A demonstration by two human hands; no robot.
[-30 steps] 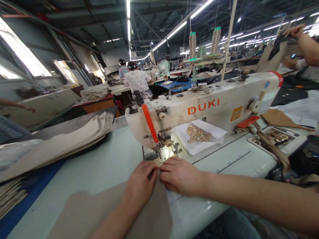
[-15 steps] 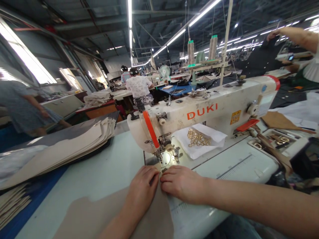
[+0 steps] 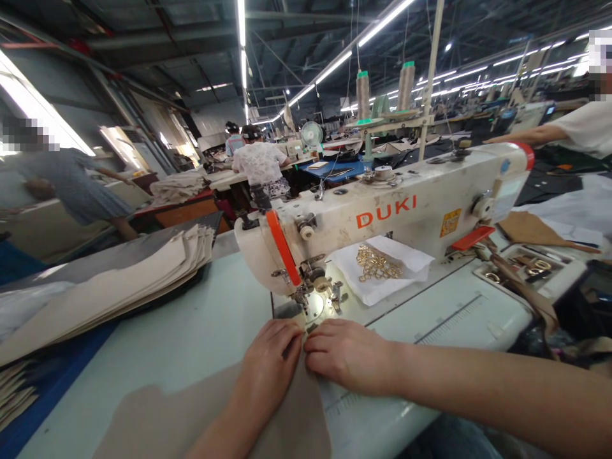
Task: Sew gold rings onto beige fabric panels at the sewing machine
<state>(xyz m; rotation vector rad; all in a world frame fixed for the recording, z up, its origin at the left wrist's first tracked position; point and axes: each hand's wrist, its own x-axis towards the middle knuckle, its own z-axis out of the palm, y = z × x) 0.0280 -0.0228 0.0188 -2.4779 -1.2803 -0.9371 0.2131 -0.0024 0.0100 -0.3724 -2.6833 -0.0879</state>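
Note:
A sewing machine [image 3: 373, 204] with DUKI on its arm stands across the table in front of me. Just before its needle plate [image 3: 314, 306], my left hand [image 3: 272, 354] is closed on the edge of a flat beige fabric piece [image 3: 201, 408]. That piece spreads under my left forearm toward me. My right hand [image 3: 347, 354] lies close beside the left, its fingers curled together at the fabric's tip. Whatever its fingertips pinch is hidden under them. Both hands rest low on the pale table top.
White paper holding gold metal rings [image 3: 377, 262] lies under the machine arm. At left is a stack of beige pieces [image 3: 157, 274]. A tray [image 3: 535, 268] with more hardware sits at right. Thread cones [image 3: 363, 95] stand behind. Other people work around.
Both hands and the fabric hold nearly the same place at the machine; the view shifts slightly. The person at left has moved right, and the co-worker at right has lowered an arm with dark material.

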